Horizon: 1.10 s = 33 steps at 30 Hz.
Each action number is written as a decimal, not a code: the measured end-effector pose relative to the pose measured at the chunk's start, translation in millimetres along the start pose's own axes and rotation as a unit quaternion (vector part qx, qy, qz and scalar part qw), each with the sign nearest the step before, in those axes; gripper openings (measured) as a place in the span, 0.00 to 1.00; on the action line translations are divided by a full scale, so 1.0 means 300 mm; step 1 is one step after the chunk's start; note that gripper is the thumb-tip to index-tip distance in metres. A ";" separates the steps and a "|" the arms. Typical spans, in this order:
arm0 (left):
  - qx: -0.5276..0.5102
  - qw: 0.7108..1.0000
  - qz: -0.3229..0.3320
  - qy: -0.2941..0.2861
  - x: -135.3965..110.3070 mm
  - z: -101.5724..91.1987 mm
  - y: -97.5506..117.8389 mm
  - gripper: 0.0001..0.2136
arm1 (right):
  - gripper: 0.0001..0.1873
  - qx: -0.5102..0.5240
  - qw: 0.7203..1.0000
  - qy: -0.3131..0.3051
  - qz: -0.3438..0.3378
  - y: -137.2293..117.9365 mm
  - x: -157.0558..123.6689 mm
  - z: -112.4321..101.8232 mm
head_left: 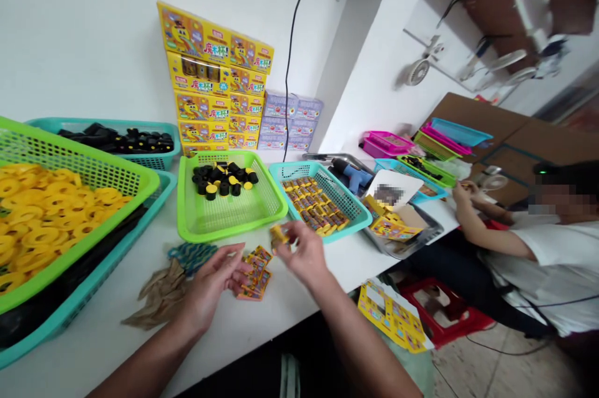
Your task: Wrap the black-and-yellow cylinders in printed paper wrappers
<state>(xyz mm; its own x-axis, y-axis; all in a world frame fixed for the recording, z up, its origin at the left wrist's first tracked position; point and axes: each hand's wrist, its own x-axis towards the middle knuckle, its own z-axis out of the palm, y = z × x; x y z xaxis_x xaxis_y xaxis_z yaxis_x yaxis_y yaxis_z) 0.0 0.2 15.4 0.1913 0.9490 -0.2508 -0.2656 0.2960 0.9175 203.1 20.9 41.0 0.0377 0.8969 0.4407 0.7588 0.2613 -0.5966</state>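
Note:
My right hand (304, 251) pinches a small yellow packet (277, 234) just above the white table (290, 298). My left hand (213, 286) rests with its fingers spread beside a small heap of flat orange-yellow packets (255, 273), fingertips touching the heap. Behind the hands stands a green tray (219, 217) with black and yellow caps (222, 178). To its right, a teal basket (346, 211) holds rows of the same small packets (314, 204).
A big green basket of yellow rings (42, 217) sits at left in a teal basket. Yellow boxes (215, 83) are stacked at the wall. Brown paper scraps (161, 295) lie at left. A seated person (538, 254) works at right by more trays.

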 end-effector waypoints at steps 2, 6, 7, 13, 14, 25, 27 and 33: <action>0.062 0.998 0.018 0.023 0.007 -0.005 -0.004 0.24 | 0.13 -0.132 0.988 0.048 0.057 0.082 0.079 -0.089; 0.161 0.985 0.052 0.025 0.031 -0.013 -0.020 0.20 | 0.16 -0.365 0.913 -0.032 0.179 0.226 0.200 -0.215; 0.178 0.982 0.060 0.025 0.038 -0.016 -0.025 0.20 | 0.15 -0.382 0.903 -0.061 0.186 0.247 0.213 -0.228; 0.311 0.941 0.121 0.048 0.069 -0.042 -0.071 0.16 | 0.16 -0.371 0.915 -0.059 0.147 0.255 0.174 -0.250; 0.343 0.929 0.132 0.049 0.070 -0.044 -0.079 0.15 | 0.16 -0.362 0.924 -0.013 0.123 0.244 0.156 -0.249; 0.443 0.877 0.176 0.058 0.115 -0.038 -0.104 0.07 | 0.06 0.023 0.996 -0.066 -0.057 0.035 -0.124 0.059; 0.403 0.893 0.191 0.053 0.115 -0.047 -0.109 0.07 | 0.05 0.027 0.996 -0.081 -0.032 0.029 -0.141 0.104; 0.308 0.928 0.209 0.014 0.080 -0.033 -0.087 0.09 | 0.14 0.154 0.981 -0.104 0.049 0.031 -0.149 0.137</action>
<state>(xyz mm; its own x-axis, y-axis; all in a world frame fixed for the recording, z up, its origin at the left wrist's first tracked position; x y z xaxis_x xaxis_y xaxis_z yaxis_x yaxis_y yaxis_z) 2.3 16.3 -17.7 0.1657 0.9721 0.1660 0.2816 -0.2079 0.9367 181.8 -2.2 -11.8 -0.0573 0.9680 0.2444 0.5237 0.2376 -0.8181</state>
